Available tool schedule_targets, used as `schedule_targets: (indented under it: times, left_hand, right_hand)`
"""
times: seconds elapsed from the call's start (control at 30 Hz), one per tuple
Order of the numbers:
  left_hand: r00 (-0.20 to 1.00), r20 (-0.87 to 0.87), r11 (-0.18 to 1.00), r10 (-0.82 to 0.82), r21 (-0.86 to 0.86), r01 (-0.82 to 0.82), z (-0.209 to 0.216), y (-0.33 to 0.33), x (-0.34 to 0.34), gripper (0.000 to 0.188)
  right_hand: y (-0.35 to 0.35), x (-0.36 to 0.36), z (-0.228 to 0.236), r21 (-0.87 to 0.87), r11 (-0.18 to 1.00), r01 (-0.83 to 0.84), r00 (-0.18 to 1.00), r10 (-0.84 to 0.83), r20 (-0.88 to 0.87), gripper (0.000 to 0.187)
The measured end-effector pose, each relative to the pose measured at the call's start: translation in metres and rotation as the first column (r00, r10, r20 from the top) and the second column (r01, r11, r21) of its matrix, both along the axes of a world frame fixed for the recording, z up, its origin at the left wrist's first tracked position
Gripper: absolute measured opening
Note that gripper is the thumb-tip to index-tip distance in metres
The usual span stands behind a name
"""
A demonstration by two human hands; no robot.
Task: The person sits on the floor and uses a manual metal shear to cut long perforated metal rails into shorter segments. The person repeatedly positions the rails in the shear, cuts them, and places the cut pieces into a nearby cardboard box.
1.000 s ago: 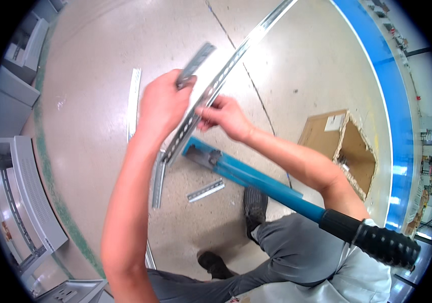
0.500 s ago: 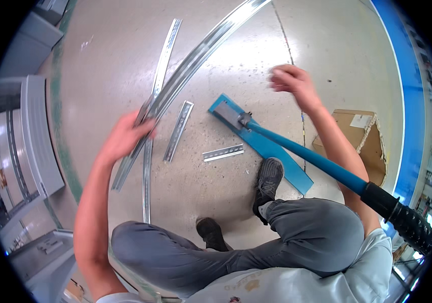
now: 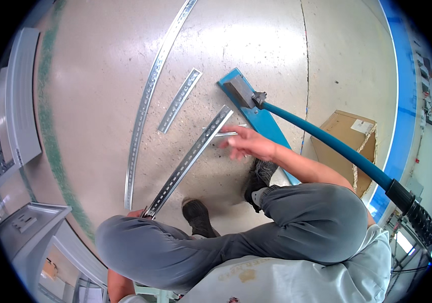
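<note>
A slotted metal rail [image 3: 188, 161] slants up from beside my left knee, raised off the floor. Its lower end is in my left hand [image 3: 135, 213], which the knee mostly hides; only a bit of the fingers shows. My right hand [image 3: 249, 143] is just right of the rail's upper part, fingers spread and holding nothing. Partly behind that hand lies a short slotted rail [image 3: 219, 134]. Another short rail [image 3: 179, 101] and a long slotted rail [image 3: 148, 96] rest on the floor farther left.
A blue lever tool [image 3: 261, 118] stands on the floor, its long handle [image 3: 327, 141] reaching over my right arm to a black grip. An open cardboard box [image 3: 334, 134] is at the right. Grey metal cabinets [image 3: 26, 96] line the left side.
My left hand has drawn the rail down and back toward my left knee. My right hand has come down and left, close to the rail. The view has shifted slightly.
</note>
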State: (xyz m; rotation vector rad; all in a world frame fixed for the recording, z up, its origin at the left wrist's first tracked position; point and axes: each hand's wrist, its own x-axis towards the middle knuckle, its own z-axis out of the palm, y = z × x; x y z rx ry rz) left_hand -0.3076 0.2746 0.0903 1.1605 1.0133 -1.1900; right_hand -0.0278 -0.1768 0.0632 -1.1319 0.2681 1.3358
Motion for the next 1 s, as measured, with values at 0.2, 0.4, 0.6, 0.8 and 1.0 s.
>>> schedule_targets:
  times: [0.2,0.4,0.6,0.8,1.0]
  left_hand:
    - [0.949,0.268,0.967,-0.167,-0.140,0.210,-0.011,-0.004,0.012,0.017]
    - [0.891,0.386,0.955,-0.239,-0.073,0.288,-0.030,-0.009,0.031,0.021]
    - [0.929,0.320,0.976,-0.184,-0.053,0.212,-0.027,-0.018,0.054,0.026]
    - [0.932,0.325,0.984,-0.163,-0.010,0.176,-0.033,-0.019,0.059,0.028]
    - [0.904,0.342,0.965,-0.257,0.051,0.256,-0.038,-0.016,0.077,0.033]
  right_hand:
    - [0.029,0.015,-0.030,-0.045,0.945,0.324,0.941,-0.327,-0.084,0.025]
    - [0.030,0.022,-0.030,-0.133,0.881,0.454,0.890,-0.454,0.027,0.019]
    - [0.033,0.026,-0.036,-0.203,0.847,0.490,0.870,-0.489,0.061,0.021]
    - [0.036,0.025,-0.029,-0.257,0.829,0.497,0.867,-0.489,0.096,0.021]
    - [0.033,0.030,-0.026,-0.258,0.828,0.497,0.866,-0.490,0.099,0.025]
